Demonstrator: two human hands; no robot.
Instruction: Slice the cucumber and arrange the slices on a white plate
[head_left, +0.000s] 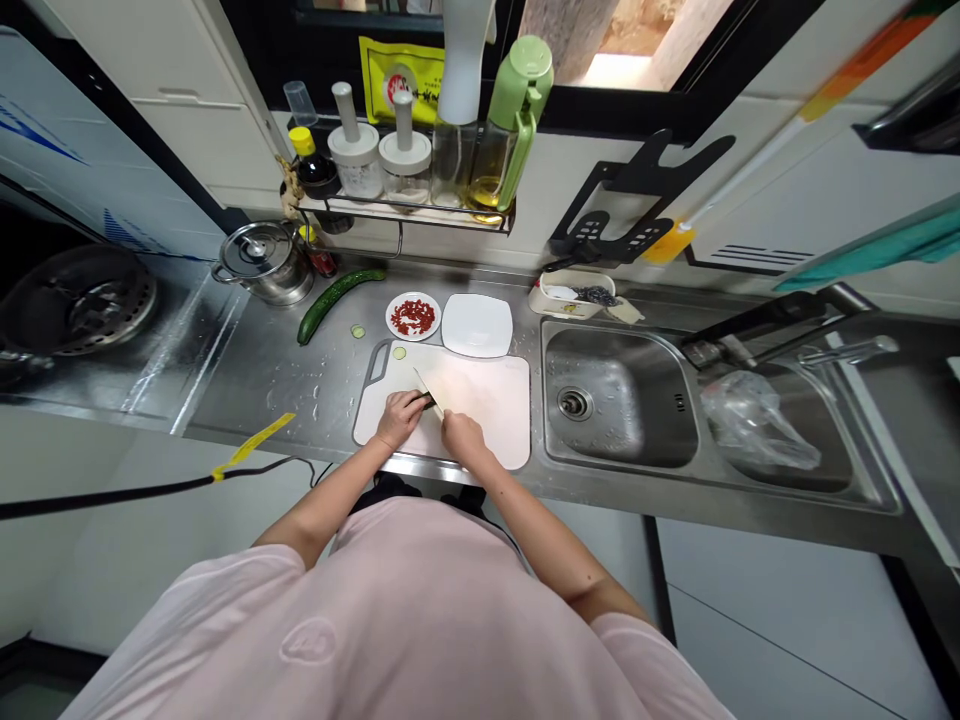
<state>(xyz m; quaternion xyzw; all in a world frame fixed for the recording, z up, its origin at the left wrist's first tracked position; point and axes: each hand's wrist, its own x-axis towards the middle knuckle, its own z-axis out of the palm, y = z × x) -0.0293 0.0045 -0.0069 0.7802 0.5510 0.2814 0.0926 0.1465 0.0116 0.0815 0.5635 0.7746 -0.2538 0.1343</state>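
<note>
On the white cutting board (487,410), my left hand (401,418) presses down on a short dark green piece of cucumber (427,401), mostly covered by the fingers. My right hand (463,436) is closed around the handle of a kitchen knife (428,387), whose blade slants up and left against the cucumber. A thin cucumber slice (400,353) lies near the board's top left, and another slice (358,331) rests on the steel counter. Behind the board stand a small plate of chopped red pieces (413,317) and a bare white plate (477,325). A whole cucumber (337,303) lies at the left.
A lidded steel pot (264,262) and a wok (75,300) stand to the left. A steel sink (622,400) adjoins the board's right side. Above the counter hangs a rack (405,208) with seasoning jars and a green oil bottle (517,120).
</note>
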